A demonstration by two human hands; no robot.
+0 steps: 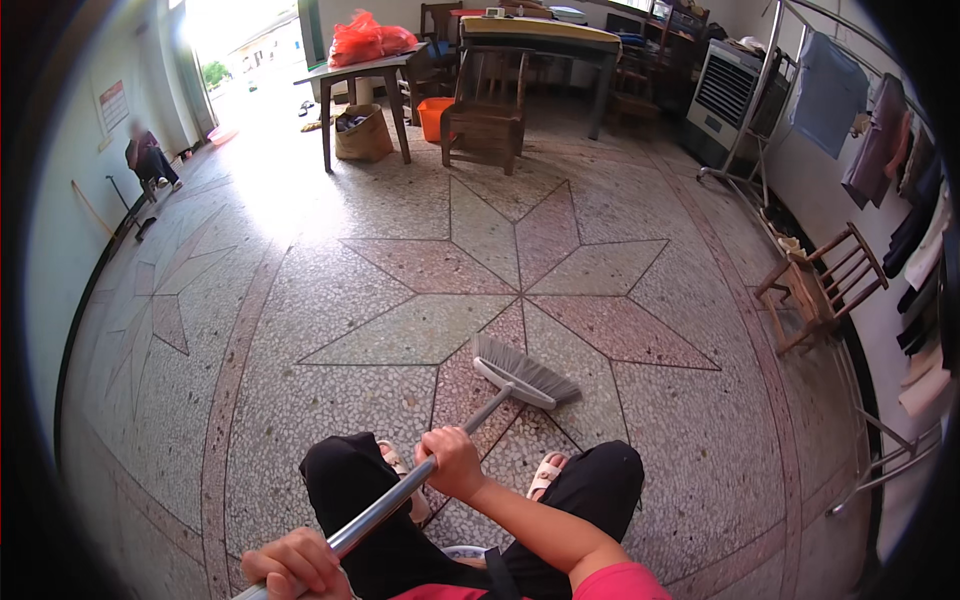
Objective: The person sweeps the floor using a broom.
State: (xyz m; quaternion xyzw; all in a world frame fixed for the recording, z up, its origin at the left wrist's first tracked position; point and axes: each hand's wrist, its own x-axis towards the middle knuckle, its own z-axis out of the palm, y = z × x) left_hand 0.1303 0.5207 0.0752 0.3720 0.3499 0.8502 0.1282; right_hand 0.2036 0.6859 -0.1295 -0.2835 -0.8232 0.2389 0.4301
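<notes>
A broom with a metal handle (382,507) slants across my lap, from the lower left up to the middle of the view. My left hand (298,564) is wrapped around the upper end of the handle. Farther down, between my knees, my right hand (451,459) grips the handle just above its grey lower section. The broom head (517,381) has a pale plastic base and grey bristles fanned out towards the far side. It lies over the near points of the star pattern (522,295) in the terrazzo floor. My sandalled feet stand on either side of the handle.
A wooden chair (486,112), a table with red plastic bags (367,43), a paper bag (364,135) and an orange bin (433,118) stand ahead. At right are an air cooler (721,96), a clothes rack and a small chair (819,292). A person (150,156) sits by the left wall.
</notes>
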